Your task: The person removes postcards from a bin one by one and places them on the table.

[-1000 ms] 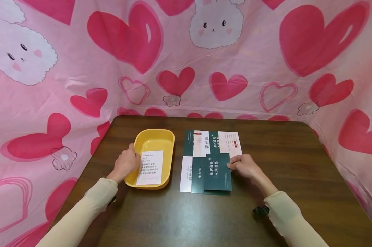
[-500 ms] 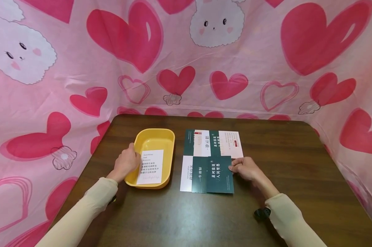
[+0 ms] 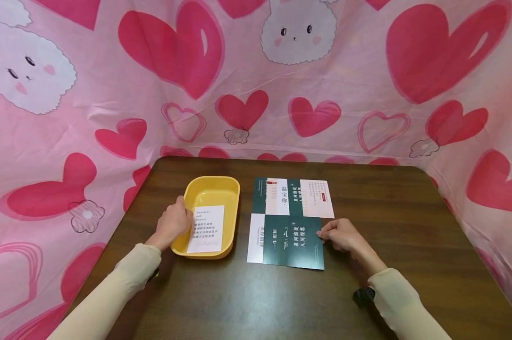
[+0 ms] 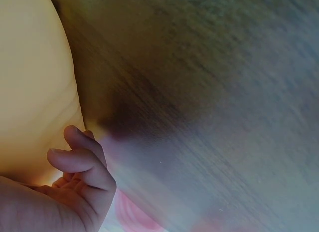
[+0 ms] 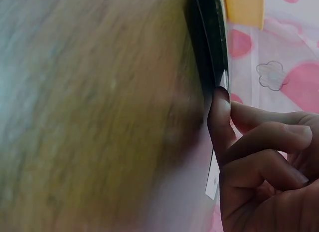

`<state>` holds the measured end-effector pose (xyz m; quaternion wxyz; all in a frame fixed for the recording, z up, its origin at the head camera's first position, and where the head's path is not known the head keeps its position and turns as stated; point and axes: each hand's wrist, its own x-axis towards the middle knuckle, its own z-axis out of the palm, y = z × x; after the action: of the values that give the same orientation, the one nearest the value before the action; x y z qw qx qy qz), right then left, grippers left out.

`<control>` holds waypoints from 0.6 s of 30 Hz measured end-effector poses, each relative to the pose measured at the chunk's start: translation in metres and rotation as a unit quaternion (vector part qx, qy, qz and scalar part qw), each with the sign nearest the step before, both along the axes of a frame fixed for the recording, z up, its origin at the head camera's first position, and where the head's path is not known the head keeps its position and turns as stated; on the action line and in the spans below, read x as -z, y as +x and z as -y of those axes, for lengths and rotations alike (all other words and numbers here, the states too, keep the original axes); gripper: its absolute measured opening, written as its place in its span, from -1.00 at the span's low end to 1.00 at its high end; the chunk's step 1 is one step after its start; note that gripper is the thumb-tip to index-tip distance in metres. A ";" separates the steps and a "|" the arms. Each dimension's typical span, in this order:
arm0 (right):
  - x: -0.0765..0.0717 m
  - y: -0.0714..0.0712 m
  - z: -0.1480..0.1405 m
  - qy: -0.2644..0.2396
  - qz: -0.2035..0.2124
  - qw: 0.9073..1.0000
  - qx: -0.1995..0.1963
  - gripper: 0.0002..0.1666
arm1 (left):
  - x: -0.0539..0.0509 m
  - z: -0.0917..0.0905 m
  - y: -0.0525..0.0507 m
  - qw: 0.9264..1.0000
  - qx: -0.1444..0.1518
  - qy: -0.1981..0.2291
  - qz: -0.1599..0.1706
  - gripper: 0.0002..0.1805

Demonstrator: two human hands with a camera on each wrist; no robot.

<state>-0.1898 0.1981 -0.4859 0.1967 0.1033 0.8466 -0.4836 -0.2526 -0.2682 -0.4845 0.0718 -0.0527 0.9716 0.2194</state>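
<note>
My left hand (image 3: 173, 224) holds the left side of a yellow plastic tray (image 3: 214, 194). In the left wrist view its curled fingers (image 4: 82, 164) lie against the tray's outer wall. Inside the tray rests a white printed card (image 3: 206, 230). My right hand (image 3: 343, 235) pinches the right edge of a dark green card (image 3: 308, 250) with white lettering. The right wrist view shows thumb and finger on that card's edge (image 5: 219, 47). This card overlaps another green card (image 3: 274, 250), beside a white card (image 3: 255, 241) partly covered at the left.
A back row of overlapping cards holds a green card (image 3: 259, 196), a white card (image 3: 283, 196) and a pale pink card (image 3: 319, 198). All lie on a dark wooden table (image 3: 222, 302). Pink heart-patterned cloth (image 3: 277, 118) surrounds the table's back and sides.
My right hand has moved the green card slightly right and toward me, uncovering more of the green card beneath. My left hand stays on the tray.
</note>
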 end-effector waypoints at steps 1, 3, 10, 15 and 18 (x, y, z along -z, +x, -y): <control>0.000 0.001 0.000 0.006 -0.001 1.000 -0.001 -0.80 | 0.000 0.000 0.000 1.000 0.001 0.001 0.000 -0.49; -0.001 0.002 -0.001 0.016 -0.003 1.000 -0.009 -0.77 | -0.001 0.000 0.000 1.000 0.000 0.002 0.003 -0.48; 0.000 0.001 -0.002 0.035 0.007 0.999 -0.015 -0.74 | -0.001 -0.001 -0.001 1.000 -0.003 0.005 0.009 -0.45; -0.001 -0.002 -0.002 0.062 0.013 0.998 -0.031 -0.72 | -0.001 -0.001 -0.001 1.000 -0.006 0.004 0.009 -0.45; -0.002 -0.003 -0.001 0.076 0.016 0.996 -0.038 -0.70 | -0.001 -0.001 0.000 1.000 -0.004 0.005 0.009 -0.45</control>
<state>-0.1925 0.1993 -0.4835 0.2199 0.0938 0.8809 -0.4085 -0.2529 -0.2673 -0.4830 0.0798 -0.0584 0.9695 0.2241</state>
